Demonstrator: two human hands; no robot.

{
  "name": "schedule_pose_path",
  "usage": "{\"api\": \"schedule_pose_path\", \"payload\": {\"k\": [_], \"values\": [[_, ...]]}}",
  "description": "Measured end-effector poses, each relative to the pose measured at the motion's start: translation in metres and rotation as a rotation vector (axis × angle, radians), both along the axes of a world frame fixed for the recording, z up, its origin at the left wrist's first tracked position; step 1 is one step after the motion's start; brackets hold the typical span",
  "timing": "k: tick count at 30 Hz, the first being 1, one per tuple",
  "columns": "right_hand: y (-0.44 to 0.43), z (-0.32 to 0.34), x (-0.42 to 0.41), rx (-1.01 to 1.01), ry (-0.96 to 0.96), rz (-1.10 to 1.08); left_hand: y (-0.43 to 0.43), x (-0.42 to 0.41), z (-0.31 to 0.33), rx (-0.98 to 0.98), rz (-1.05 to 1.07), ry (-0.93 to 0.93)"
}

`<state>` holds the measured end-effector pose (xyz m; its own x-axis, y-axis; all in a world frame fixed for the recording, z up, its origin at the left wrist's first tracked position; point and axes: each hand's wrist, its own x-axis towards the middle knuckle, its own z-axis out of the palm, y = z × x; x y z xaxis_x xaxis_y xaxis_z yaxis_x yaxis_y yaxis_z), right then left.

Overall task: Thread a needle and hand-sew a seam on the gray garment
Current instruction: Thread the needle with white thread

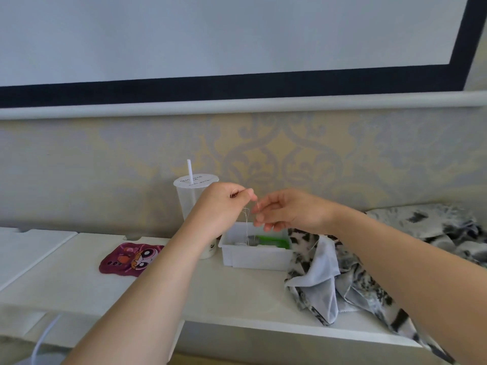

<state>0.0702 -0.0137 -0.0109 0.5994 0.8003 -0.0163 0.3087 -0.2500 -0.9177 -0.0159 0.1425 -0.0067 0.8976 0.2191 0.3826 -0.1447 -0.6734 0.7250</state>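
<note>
Reaching up from 6 o'clock, my left hand [221, 206] pinches the thread [246, 225] in curled fingers; my right hand [287, 212] pinches what looks like the needle [258, 205]. Thread dangles into the white box [255, 256]. Gray garment [353, 285] lies at 4 o'clock.

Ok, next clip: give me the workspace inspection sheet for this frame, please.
Surface: white table, its front edge toward the camera.
Job's things: gray patterned garment heaped at right; white thread hanging into the white box.
Clutter: lidded cup with straw; cartoon pouch; small jar, partly hidden.
Grips: left hand pinches the thread; right hand pinches what seems to be a needle.
Cables: white cable, lower left.
Surroundings: projection screen, patterned wallpaper.
</note>
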Motion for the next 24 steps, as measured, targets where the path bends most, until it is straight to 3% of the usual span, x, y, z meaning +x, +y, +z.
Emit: {"api": "schedule_pose_path", "payload": {"k": [8, 10, 15, 19, 24], "values": [[-0.041, 0.012, -0.001, 0.116, 0.003, -0.195, 0.004, -0.011, -0.004, -0.002, 0.036, -0.028], [-0.052, 0.017, 0.000, 0.086, -0.109, -0.313, 0.007, -0.011, -0.012, 0.011, 0.056, 0.005], [-0.077, 0.026, 0.000, -0.212, -0.708, -0.560, 0.013, -0.008, -0.049, 0.173, 0.082, 0.166], [-0.086, 0.023, -0.003, -0.407, -0.872, -0.544, 0.010, -0.005, -0.080, 0.338, 0.026, 0.331], [-0.096, 0.017, 0.002, -0.477, -0.930, -0.552, 0.006, -0.008, -0.108, 0.532, -0.042, 0.475]]}}
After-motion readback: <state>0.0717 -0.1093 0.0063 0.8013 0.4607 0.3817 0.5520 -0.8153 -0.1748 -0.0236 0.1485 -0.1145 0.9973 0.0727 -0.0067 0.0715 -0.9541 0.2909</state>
